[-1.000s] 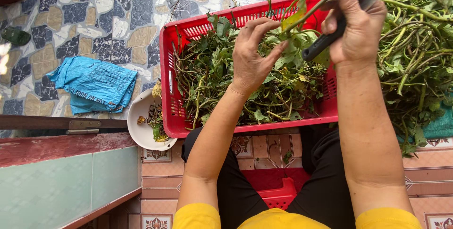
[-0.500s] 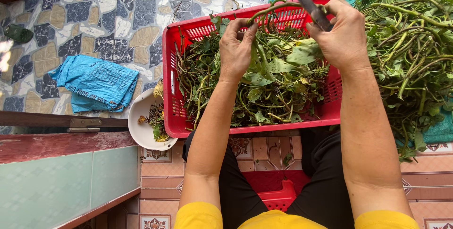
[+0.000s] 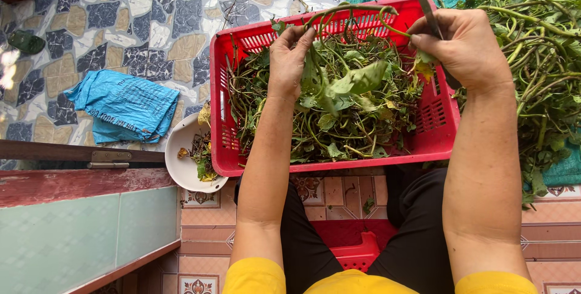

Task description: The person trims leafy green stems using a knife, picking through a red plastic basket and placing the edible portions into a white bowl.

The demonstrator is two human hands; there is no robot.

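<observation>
Over a red basket [image 3: 227, 106] of greens, the left hand [image 3: 289, 58] pinches one end of a curved stem [image 3: 354, 10] while the right hand [image 3: 466, 49] is closed around a knife [image 3: 422, 6], blade pointing away, touching the stem's other end, more greens [image 3: 544, 70] piled right of it.
</observation>
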